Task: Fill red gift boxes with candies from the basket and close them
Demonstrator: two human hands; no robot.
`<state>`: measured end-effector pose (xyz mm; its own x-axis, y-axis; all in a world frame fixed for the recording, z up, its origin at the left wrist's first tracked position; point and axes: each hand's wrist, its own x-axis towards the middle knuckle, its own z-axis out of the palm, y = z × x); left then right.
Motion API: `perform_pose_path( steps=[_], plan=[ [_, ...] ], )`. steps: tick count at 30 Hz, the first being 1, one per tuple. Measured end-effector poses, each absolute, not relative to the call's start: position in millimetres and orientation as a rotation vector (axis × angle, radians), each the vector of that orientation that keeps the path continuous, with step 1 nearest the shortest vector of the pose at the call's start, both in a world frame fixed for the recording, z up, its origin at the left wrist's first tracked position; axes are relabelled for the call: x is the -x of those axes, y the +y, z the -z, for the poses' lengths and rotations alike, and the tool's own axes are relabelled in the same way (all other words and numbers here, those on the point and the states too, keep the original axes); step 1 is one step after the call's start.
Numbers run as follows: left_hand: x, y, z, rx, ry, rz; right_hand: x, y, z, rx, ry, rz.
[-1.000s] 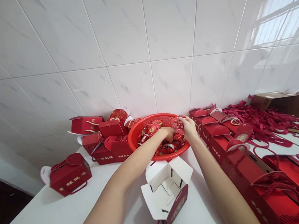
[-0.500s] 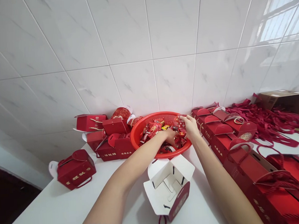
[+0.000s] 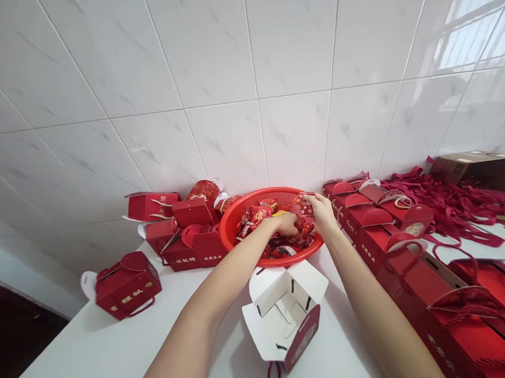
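Note:
A red plastic basket [image 3: 230, 236] of wrapped candies [image 3: 260, 214] stands against the wall, with both my hands over it. My left hand [image 3: 288, 225] reaches down among the candies, its fingers curled together; whatever they pinch is hidden. At the basket's right side my right hand [image 3: 323, 212] is closed on a red candy packet [image 3: 307, 204] with a pale pattern. Between my forearms, in front of the basket, an open gift box [image 3: 281, 321] shows its white inside, flaps spread, with a dark red cord loop at its near edge. No candy shows in it.
Red gift boxes [image 3: 192, 250] stand left of the basket, and one closed box [image 3: 128, 288] sits nearer the table's left edge. A long row of red boxes [image 3: 369, 233] lines the right. Behind them lie dark red ribbons [image 3: 454, 199] and a cardboard carton [image 3: 477, 166].
My left hand has lifted slightly among the candies and its fingers have drawn together. My right hand still holds the red packet, almost unmoved. The open box has stayed in place.

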<state>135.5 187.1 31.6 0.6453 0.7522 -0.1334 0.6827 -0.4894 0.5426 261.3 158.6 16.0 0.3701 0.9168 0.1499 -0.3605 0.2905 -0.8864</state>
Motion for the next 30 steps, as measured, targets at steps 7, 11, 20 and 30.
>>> perform_pose_path(
  steps=[7, 11, 20, 30],
  plan=[
    [-117.0, 215.8, -37.1, -2.023, 1.084, -0.357, -260.3, 156.2, -18.6, 0.881, -0.761, -0.981],
    [-109.6, 219.3, -37.7, -1.894, 1.064, -0.535, -258.7, 153.2, -21.4, 0.874, -0.741, -0.989],
    [-109.7, 215.8, -44.4, -1.517, 1.02, -0.73, -260.0, 152.1, -20.5, 0.897, -0.784, -1.058],
    [-108.4, 212.6, -50.4, -1.364, 0.996, -0.697, -261.8, 154.6, -14.7, 0.854, -0.896, -1.145]
  ],
)
